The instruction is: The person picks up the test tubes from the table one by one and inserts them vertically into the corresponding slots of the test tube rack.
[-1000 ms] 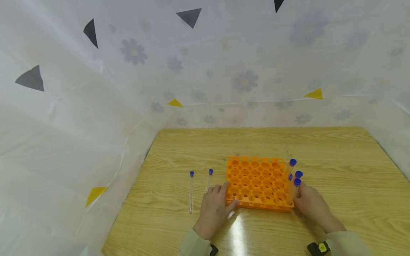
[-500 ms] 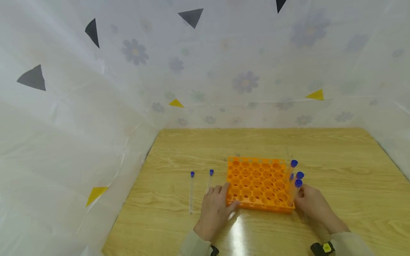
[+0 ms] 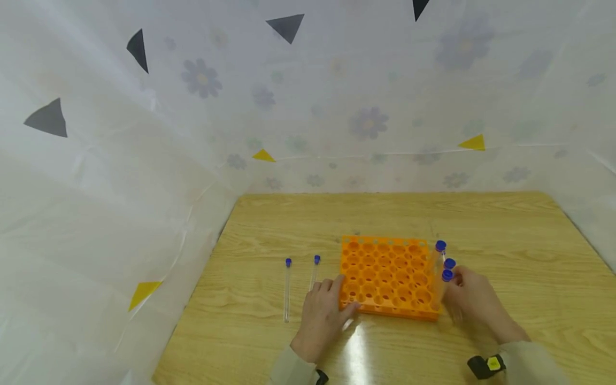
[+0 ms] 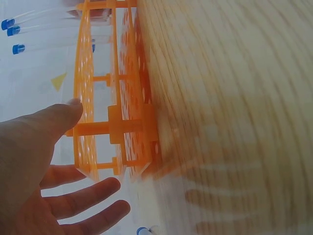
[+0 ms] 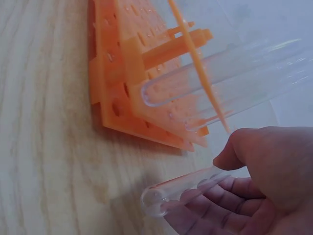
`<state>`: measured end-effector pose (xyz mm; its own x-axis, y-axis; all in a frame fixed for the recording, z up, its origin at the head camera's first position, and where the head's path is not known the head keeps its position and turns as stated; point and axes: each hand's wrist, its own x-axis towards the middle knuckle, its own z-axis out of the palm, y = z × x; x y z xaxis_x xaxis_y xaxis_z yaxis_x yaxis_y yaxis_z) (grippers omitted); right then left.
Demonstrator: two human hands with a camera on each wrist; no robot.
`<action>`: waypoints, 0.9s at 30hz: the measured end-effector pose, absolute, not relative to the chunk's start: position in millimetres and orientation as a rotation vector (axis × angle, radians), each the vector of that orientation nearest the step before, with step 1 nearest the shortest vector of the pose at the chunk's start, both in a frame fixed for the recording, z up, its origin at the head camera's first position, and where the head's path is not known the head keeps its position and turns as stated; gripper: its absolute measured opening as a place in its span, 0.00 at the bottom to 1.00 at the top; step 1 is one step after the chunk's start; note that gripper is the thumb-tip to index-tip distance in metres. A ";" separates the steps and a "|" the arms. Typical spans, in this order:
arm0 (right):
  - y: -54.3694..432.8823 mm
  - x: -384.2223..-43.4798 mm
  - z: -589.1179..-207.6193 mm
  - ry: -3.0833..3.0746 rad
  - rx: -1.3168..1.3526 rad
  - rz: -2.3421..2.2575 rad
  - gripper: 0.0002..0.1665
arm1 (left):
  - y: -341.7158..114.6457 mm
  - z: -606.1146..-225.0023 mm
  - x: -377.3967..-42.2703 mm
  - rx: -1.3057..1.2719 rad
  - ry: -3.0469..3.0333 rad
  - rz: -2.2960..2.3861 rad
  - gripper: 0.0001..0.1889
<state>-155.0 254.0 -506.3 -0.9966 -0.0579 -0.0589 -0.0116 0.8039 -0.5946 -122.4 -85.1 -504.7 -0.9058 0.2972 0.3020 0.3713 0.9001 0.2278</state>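
An orange test tube rack [image 3: 383, 274] sits on the table. My left hand [image 3: 323, 315] rests at its front left corner; in the left wrist view its thumb touches the top plate and the fingers [image 4: 88, 197] spread beyond the rack's end. My right hand [image 3: 474, 299], at the right end, pinches a clear test tube [image 5: 188, 188], round bottom pointing down toward the table and upper end hidden by the hand. Several blue-capped test tubes [image 3: 440, 254] stand in the rack's right-hand column, leaning right in the head view; their round bottoms show below the top plate in the right wrist view.
Two more blue-capped test tubes, a left one [image 3: 287, 291] and a right one [image 3: 315, 271], lie on the wood-grain table [image 3: 269, 224] left of the rack. My left hand partly covers the right one. White patterned sheeting [image 3: 337, 96] rises behind and at the sides.
My right hand has shifted slightly up and right, with the lower end of its test tube moving along. A small blue cap seen earlier beside the rack's right end no longer shows. The left hand stays put.
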 end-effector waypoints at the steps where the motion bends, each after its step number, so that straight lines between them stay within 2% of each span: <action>1: 254.2 -155.7 -504.6 2.929 -0.063 -0.965 0.14 | -85.2 -505.0 -122.3 -0.506 -2.798 -0.411 0.35; 27: 245.6 -164.1 -472.1 3.244 -0.141 -1.282 0.15 | -85.8 -506.0 -122.6 -0.517 -2.782 -0.430 0.34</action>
